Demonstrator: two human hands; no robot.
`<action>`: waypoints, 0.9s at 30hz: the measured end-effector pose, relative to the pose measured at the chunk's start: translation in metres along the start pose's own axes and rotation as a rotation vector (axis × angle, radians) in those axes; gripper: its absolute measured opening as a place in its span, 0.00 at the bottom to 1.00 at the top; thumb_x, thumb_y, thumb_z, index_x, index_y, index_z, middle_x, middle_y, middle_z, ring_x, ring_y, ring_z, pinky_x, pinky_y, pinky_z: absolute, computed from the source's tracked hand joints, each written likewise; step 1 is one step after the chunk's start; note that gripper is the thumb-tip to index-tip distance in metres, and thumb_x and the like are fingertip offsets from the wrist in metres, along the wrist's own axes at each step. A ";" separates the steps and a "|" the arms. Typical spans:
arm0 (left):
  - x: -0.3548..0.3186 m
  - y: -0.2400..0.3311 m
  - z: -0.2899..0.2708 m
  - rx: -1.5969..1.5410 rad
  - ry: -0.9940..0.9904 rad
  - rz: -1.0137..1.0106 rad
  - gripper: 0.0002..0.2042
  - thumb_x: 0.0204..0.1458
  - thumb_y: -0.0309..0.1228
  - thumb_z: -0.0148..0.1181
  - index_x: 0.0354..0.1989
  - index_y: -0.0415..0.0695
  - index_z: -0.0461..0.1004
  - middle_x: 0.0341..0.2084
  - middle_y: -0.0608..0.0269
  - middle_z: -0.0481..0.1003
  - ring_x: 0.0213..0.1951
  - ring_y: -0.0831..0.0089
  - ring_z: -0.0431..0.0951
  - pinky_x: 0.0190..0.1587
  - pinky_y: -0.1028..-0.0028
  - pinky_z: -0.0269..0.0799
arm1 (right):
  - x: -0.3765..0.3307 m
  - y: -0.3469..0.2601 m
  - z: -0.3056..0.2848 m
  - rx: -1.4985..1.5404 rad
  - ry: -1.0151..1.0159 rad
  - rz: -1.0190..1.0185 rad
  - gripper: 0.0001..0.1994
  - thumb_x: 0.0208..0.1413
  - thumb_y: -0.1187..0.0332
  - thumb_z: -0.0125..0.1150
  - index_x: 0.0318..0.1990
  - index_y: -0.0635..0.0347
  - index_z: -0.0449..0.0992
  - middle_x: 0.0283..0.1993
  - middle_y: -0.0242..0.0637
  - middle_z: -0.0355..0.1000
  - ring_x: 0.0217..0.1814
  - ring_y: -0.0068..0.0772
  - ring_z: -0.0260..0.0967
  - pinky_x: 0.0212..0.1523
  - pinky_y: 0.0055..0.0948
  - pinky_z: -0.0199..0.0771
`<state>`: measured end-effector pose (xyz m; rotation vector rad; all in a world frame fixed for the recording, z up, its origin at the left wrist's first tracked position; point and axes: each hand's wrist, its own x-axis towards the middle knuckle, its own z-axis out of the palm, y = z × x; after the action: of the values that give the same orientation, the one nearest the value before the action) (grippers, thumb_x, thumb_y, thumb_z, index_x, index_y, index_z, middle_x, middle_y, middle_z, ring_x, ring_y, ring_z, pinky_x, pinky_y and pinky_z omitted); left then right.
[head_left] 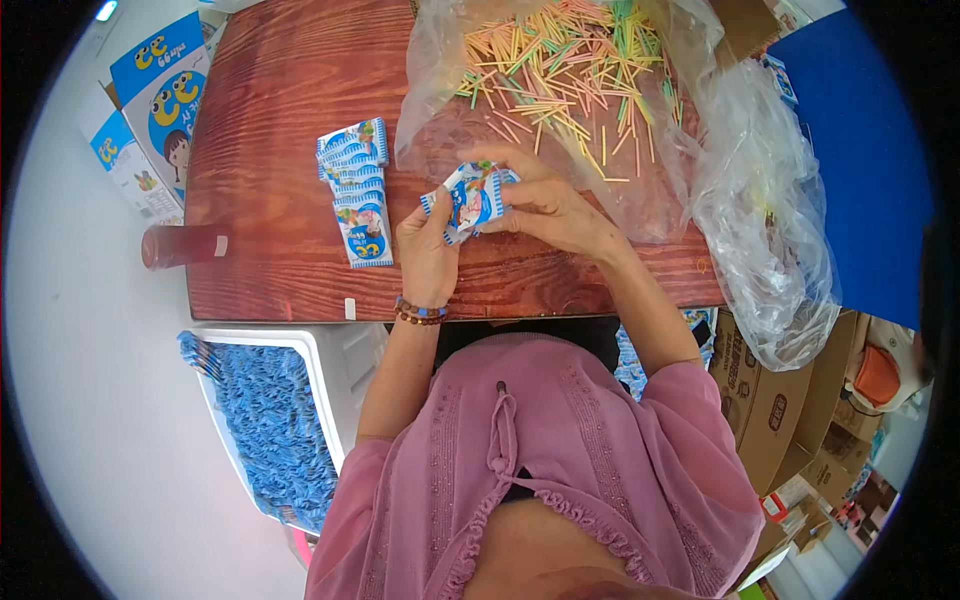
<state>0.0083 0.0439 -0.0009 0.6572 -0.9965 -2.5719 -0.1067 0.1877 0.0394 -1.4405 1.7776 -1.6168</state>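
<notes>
Between my two hands, just above the near part of the table, is a small blue and white printed packet (472,202). My left hand (428,250) pinches its left side with the thumb on top. My right hand (550,205) has its fingers bent round the packet's right edge. To the left of my left hand lies an overlapping row of similar packets (362,225) on the wood. Beyond my right hand, thin pink, yellow and green sticks (570,75) are spread over clear plastic sheeting (640,215).
A reddish cylindrical container (185,246) lies at the table's (270,120) left edge. Below it stands a white tub (335,375) heaped with blue packets (270,420). Crumpled plastic (775,230) hangs over the right edge, near cardboard boxes (770,400). Printed cartons (165,110) stand far left.
</notes>
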 end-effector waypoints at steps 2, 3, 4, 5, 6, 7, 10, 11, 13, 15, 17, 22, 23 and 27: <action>0.001 -0.002 0.002 0.037 -0.022 0.034 0.11 0.59 0.31 0.53 0.42 0.34 0.75 0.36 0.61 0.78 0.35 0.76 0.78 0.36 0.77 0.74 | 0.000 0.001 -0.006 -0.006 0.012 0.006 0.13 0.48 0.70 0.63 0.43 0.59 0.78 0.62 0.39 0.61 0.65 0.41 0.56 0.63 0.36 0.54; 0.000 -0.001 0.002 0.031 -0.035 0.028 0.11 0.59 0.31 0.53 0.42 0.34 0.75 0.36 0.61 0.78 0.35 0.76 0.78 0.36 0.77 0.74 | -0.001 0.005 -0.007 -0.027 -0.018 -0.013 0.13 0.48 0.69 0.63 0.43 0.59 0.78 0.62 0.39 0.61 0.66 0.41 0.55 0.64 0.37 0.53; 0.000 -0.001 0.003 0.050 -0.015 0.024 0.11 0.59 0.31 0.53 0.42 0.34 0.75 0.35 0.61 0.78 0.34 0.77 0.78 0.35 0.77 0.74 | -0.002 0.009 -0.009 -0.052 -0.046 -0.032 0.13 0.48 0.69 0.63 0.43 0.59 0.79 0.63 0.40 0.61 0.67 0.42 0.54 0.64 0.37 0.53; -0.001 -0.001 0.006 0.069 0.004 0.020 0.11 0.60 0.30 0.53 0.42 0.34 0.75 0.35 0.62 0.77 0.34 0.77 0.77 0.34 0.77 0.74 | -0.002 0.012 -0.006 -0.062 -0.032 -0.086 0.11 0.49 0.70 0.61 0.41 0.59 0.80 0.62 0.39 0.63 0.68 0.42 0.53 0.64 0.40 0.54; -0.001 0.000 0.011 0.079 0.011 0.030 0.11 0.60 0.31 0.53 0.42 0.35 0.75 0.34 0.62 0.78 0.33 0.78 0.77 0.33 0.78 0.73 | -0.003 0.011 -0.009 -0.081 -0.024 -0.081 0.11 0.49 0.70 0.61 0.41 0.59 0.80 0.62 0.39 0.63 0.68 0.42 0.53 0.64 0.40 0.54; -0.002 -0.001 0.011 0.074 0.000 0.026 0.11 0.60 0.31 0.53 0.42 0.35 0.75 0.34 0.62 0.78 0.33 0.78 0.77 0.33 0.78 0.73 | -0.003 0.009 -0.009 -0.112 -0.024 -0.078 0.10 0.50 0.69 0.61 0.41 0.59 0.80 0.61 0.39 0.65 0.67 0.42 0.55 0.64 0.40 0.54; 0.001 -0.006 0.016 0.099 0.019 0.020 0.10 0.59 0.32 0.54 0.39 0.37 0.76 0.32 0.64 0.77 0.32 0.81 0.77 0.30 0.81 0.72 | -0.006 0.010 -0.023 -0.101 -0.068 -0.015 0.11 0.51 0.69 0.62 0.42 0.60 0.79 0.59 0.38 0.67 0.64 0.39 0.58 0.62 0.38 0.57; 0.002 -0.006 0.015 0.095 0.011 0.019 0.10 0.59 0.32 0.54 0.39 0.37 0.76 0.32 0.64 0.77 0.32 0.81 0.77 0.30 0.81 0.72 | -0.006 0.011 -0.029 -0.045 -0.116 0.042 0.12 0.51 0.69 0.62 0.43 0.60 0.79 0.58 0.37 0.68 0.63 0.36 0.60 0.61 0.36 0.59; 0.005 -0.002 0.006 0.151 0.116 -0.021 0.08 0.59 0.33 0.54 0.33 0.43 0.76 0.33 0.67 0.78 0.34 0.81 0.76 0.30 0.81 0.68 | 0.001 0.003 -0.044 0.077 -0.006 0.206 0.10 0.51 0.69 0.61 0.41 0.59 0.79 0.54 0.38 0.71 0.58 0.36 0.64 0.58 0.34 0.62; 0.006 0.001 0.006 0.163 0.132 -0.001 0.08 0.59 0.33 0.54 0.32 0.44 0.76 0.32 0.67 0.78 0.34 0.82 0.76 0.29 0.82 0.68 | 0.010 0.026 -0.068 0.001 0.245 0.256 0.10 0.54 0.66 0.59 0.41 0.60 0.79 0.46 0.38 0.75 0.49 0.32 0.71 0.52 0.31 0.68; 0.010 -0.003 -0.002 0.166 0.138 0.003 0.08 0.59 0.33 0.55 0.32 0.44 0.76 0.31 0.67 0.78 0.32 0.82 0.76 0.28 0.82 0.69 | 0.026 0.056 -0.110 -0.317 0.446 0.283 0.10 0.56 0.67 0.56 0.41 0.62 0.79 0.43 0.36 0.77 0.46 0.28 0.73 0.48 0.26 0.70; 0.013 -0.006 0.004 0.213 0.149 -0.041 0.09 0.59 0.34 0.55 0.32 0.43 0.76 0.31 0.65 0.79 0.29 0.82 0.76 0.26 0.82 0.69 | 0.030 0.149 -0.204 -1.007 0.705 0.624 0.16 0.54 0.58 0.58 0.36 0.65 0.79 0.35 0.49 0.77 0.39 0.46 0.76 0.40 0.35 0.74; 0.013 -0.005 0.006 0.224 0.159 -0.052 0.09 0.59 0.34 0.55 0.32 0.42 0.76 0.30 0.65 0.79 0.28 0.82 0.76 0.26 0.82 0.69 | 0.024 0.165 -0.218 -1.089 0.684 0.685 0.20 0.53 0.54 0.58 0.35 0.67 0.78 0.36 0.51 0.76 0.40 0.49 0.75 0.40 0.37 0.74; 0.012 -0.005 -0.005 0.287 0.133 -0.020 0.10 0.59 0.34 0.54 0.32 0.41 0.76 0.31 0.64 0.79 0.28 0.82 0.76 0.26 0.82 0.69 | 0.040 0.172 -0.215 -1.169 0.686 0.790 0.28 0.51 0.47 0.58 0.30 0.72 0.77 0.34 0.58 0.75 0.41 0.52 0.75 0.43 0.41 0.74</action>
<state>0.0004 0.0394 -0.0113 0.9026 -1.3312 -2.3853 -0.3691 0.2428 -0.0344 -0.1703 3.3632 -0.5861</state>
